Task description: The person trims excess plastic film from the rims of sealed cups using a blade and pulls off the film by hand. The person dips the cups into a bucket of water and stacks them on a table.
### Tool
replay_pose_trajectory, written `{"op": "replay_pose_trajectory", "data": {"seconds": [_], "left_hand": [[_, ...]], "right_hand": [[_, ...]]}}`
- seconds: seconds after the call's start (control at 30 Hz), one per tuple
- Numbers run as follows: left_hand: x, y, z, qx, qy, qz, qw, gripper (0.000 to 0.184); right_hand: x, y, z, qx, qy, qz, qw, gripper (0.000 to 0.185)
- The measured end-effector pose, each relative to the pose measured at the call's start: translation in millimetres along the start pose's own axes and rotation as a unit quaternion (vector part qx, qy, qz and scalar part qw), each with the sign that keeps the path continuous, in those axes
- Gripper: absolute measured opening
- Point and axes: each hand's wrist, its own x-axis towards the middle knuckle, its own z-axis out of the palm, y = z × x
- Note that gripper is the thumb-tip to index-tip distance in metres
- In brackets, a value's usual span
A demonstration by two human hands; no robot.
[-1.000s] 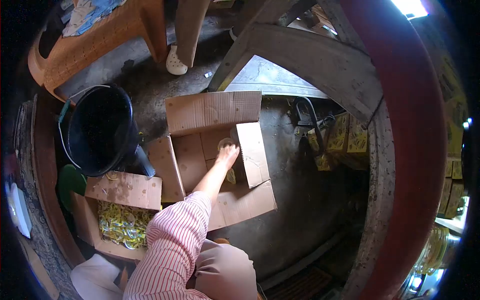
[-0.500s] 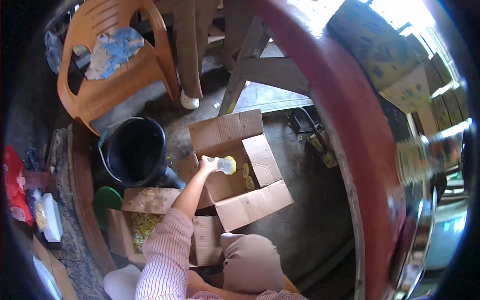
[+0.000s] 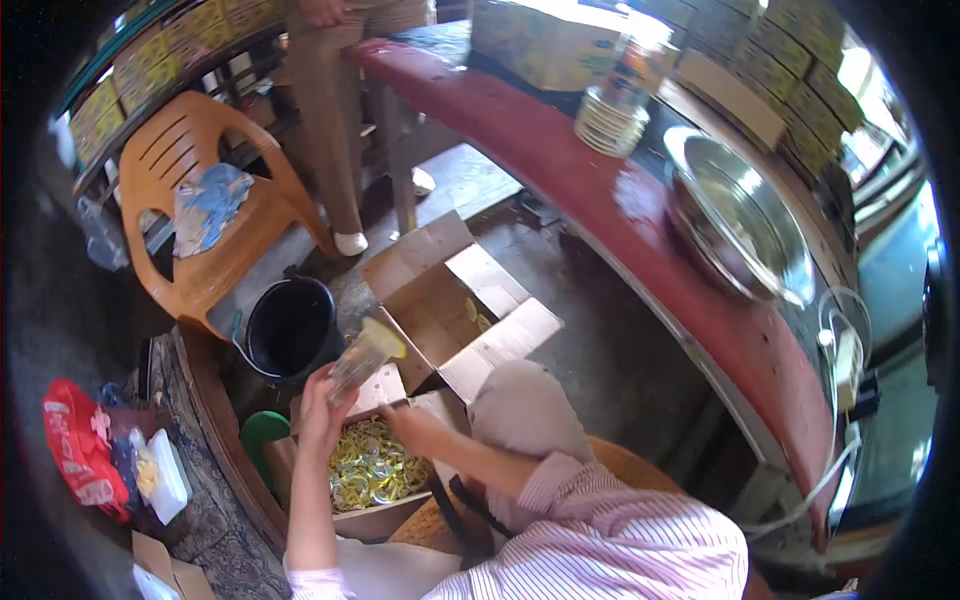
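Note:
My left hand is wrapped round the lower part of a clear container with a yellow end, tilted up to the right above the near carton. Just right of it, my right hand hovers over that same carton; its fingers are blurred. The carton is filled with a heap of yellow and shiny, ring-like pieces. Beyond it stands an open cardboard box with a few yellow discs inside.
A black bucket stands left of the boxes, near an orange chair with cloth on it. A red-edged table carries a metal basin. Another person's legs are at the back. Red plastic bag lies left.
My left hand has drawn the clear container back from the far box to above the near carton. My right hand has come into view there. The camera view has turned right.

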Motion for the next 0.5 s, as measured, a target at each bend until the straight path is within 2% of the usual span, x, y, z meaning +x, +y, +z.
{"op": "replay_pose_trajectory", "data": {"seconds": [0.07, 0.17, 0.27, 0.33, 0.47, 0.5], "left_hand": [[-39.2, -12.3, -12.7, -0.024, -0.007, 0.039, 0.999, 0.04], [-85.1, -41.9, -18.4, -0.051, 0.03, 0.046, 0.997, 0.038], [-103.4, -71.5, -24.8, -0.045, 0.042, 0.052, 0.997, 0.038], [-109.3, -73.6, -22.3, -0.013, 0.052, 0.046, 0.997, 0.039], [-119.6, -78.4, 0.5, 0.143, 0.057, 0.057, 0.986, 0.049], [-121.0, -83.5, 1.7, 0.193, 0.051, 0.069, 0.978, 0.053]], "right_hand": [[0.5, 9.7, -4.1, 0.009, 0.039, -0.024, 0.999, 0.036], [-1.3, 7.9, -17.6, -0.037, -0.053, -0.012, 0.998, 0.041], [-9.5, 17.0, -2.0, -0.018, -0.032, -0.029, 0.999, 0.034], [-3.4, 30.7, 31.4, -0.009, 0.009, -0.048, 0.999, 0.045], [-18.3, 10.9, 11.1, -0.059, 0.039, -0.071, 0.995, 0.076], [-12.4, 12.5, 16.9, 0.017, 0.006, -0.017, 1.0, 0.096]]}}
